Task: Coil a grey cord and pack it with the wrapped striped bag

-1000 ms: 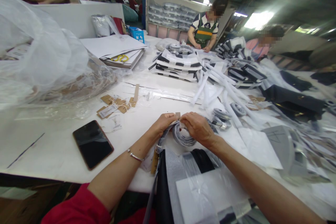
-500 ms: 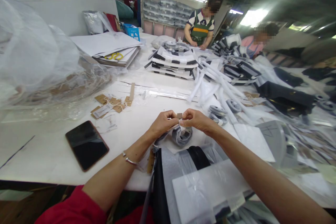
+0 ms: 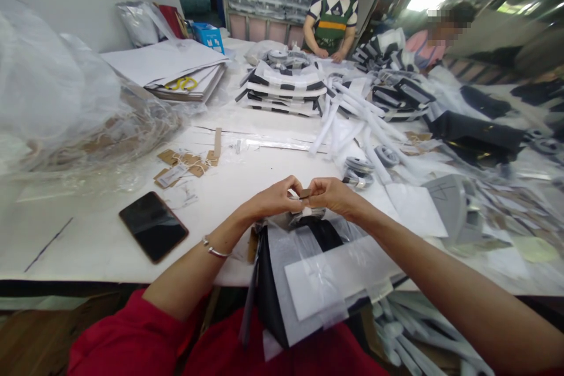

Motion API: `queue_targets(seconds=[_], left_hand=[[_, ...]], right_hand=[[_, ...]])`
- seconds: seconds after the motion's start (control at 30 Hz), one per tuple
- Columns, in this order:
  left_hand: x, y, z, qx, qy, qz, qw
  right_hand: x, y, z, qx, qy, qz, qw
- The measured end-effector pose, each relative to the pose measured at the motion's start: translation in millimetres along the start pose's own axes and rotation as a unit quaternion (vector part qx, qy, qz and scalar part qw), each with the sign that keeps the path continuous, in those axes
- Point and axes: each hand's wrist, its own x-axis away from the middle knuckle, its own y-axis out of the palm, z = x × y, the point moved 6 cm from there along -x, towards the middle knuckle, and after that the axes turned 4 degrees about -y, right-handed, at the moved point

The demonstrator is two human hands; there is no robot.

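Observation:
My left hand (image 3: 274,198) and my right hand (image 3: 332,195) meet above the table's front edge, fingers pinched together on a small brown tag (image 3: 305,193). Just below them lies a coiled grey strap (image 3: 304,215), partly hidden by my hands. A black and grey bag wrapped in clear plastic (image 3: 308,270) rests against the table edge and on my lap, under my wrists. A silver bangle sits on my left wrist.
A dark phone (image 3: 153,225) lies left of my hands. Brown paper tags (image 3: 181,165) lie behind it, a big clear plastic sack (image 3: 66,106) farther left. Stacked black and white bags (image 3: 286,91), white wrapped straps (image 3: 348,123) and grey strap coils (image 3: 359,165) cover the table. Two people work across it.
My hands have lifted off the grey strap coil and closed together on the small tag. The view has tipped down, showing more of the wrapped bag on my lap.

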Motion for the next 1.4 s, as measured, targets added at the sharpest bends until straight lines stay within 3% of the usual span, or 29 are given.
queue_targets(seconds=[0.2,0.37,0.53,0.67,0.8,0.93,1.07,1.17,1.27,1.4], left_hand=[[17.1,4.3,3.3,-0.107,-0.039,0.059,0.992],[22.2,10.2,-2.1,-0.05,-0.039,0.033,0.997],[17.1,16.5,-5.7,0.003,-0.043,0.076,0.996],[13.4,24.6,-7.7,0.1,-0.043,0.067,0.992],[10.8,22.1,-9.9,0.119,-0.057,0.063,0.989],[7.2,16.6,-12.7,0.136,-0.085,0.041,0.986],[3.9,13.5,-15.2,0.151,-0.102,0.018,0.983],[2.5,13.1,-15.7,0.158,-0.104,0.011,0.982],[2.3,13.3,-15.6,0.155,-0.102,0.009,0.983],[3.7,12.0,-16.4,0.125,-0.091,0.014,0.988]], right_hand=[[8.4,5.8,2.2,0.026,-0.029,0.011,0.999],[11.8,3.8,0.6,0.096,-0.06,0.012,0.993],[21.4,-1.3,-8.5,0.186,-0.141,0.034,0.972],[31.6,-1.9,-14.9,0.217,-0.269,0.027,0.938],[34.8,-4.3,-12.8,0.211,-0.36,0.014,0.909],[37.3,-1.6,-16.0,0.289,-0.453,-0.034,0.842],[42.4,-2.4,-17.7,0.4,-0.495,-0.067,0.768],[47.9,-5.5,-17.2,0.46,-0.483,-0.06,0.743],[53.0,-5.7,-14.3,0.482,-0.457,-0.051,0.746],[46.7,-5.7,-0.3,0.439,-0.391,-0.034,0.808]])
